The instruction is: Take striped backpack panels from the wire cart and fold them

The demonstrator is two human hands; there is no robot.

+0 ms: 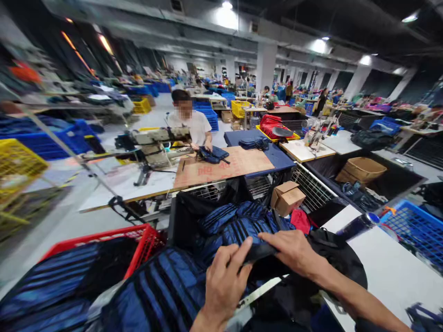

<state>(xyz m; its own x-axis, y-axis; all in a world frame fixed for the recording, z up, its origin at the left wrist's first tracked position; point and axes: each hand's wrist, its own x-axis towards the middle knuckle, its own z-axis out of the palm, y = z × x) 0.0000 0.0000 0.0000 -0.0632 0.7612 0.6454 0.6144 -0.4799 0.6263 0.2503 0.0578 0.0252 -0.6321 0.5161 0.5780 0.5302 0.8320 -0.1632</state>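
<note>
My left hand [226, 279] pinches one end of a black fabric piece [260, 252], with the index finger stretched along its edge. At the other end, my right hand [294, 253] grips the same piece between thumb and fingers, so a short edge spans the gap between the hands. Black material hangs beneath; its full shape is hidden by my hands and arms. Blue quilted pieces with black stripes [155, 288] lie just left of my left hand, and more striped blue pieces [235, 221] fill a black-lined bin beyond both hands.
A red crate [100, 240] with striped pieces stands at left. Beyond the bin, a person [194, 122] works at a sewing machine [155, 143] on a table. A cardboard box [288, 198] sits behind my right hand. At right are a white tabletop [377, 263], a dark cylinder [358, 226] and a blue crate [415, 230].
</note>
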